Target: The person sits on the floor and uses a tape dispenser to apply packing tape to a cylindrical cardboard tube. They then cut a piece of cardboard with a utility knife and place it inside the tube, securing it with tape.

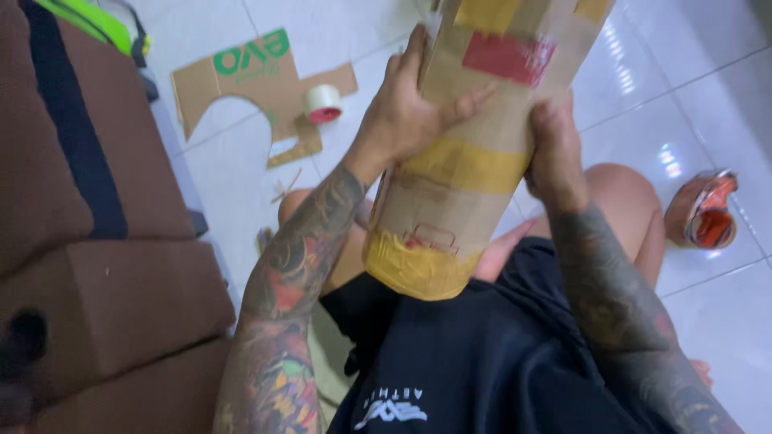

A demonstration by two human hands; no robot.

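I hold a long rolled cardboard tube (474, 120) upright in front of my lap, its lower end resting near my black shorts (482, 354). Yellow tape bands and a red patch wrap it. My left hand (406, 108) grips the tube's left side with fingers spread across the cardboard. My right hand (555, 149) clasps the right side, thumb pressed against a yellow tape band. Both forearms are tattooed.
A cut piece of flat cardboard (249, 80) lies on the white tiled floor with a roll of tape (323, 103) on it. A brown sofa (88, 241) fills the left. A shiny orange wrapper (712, 213) lies on the floor at right.
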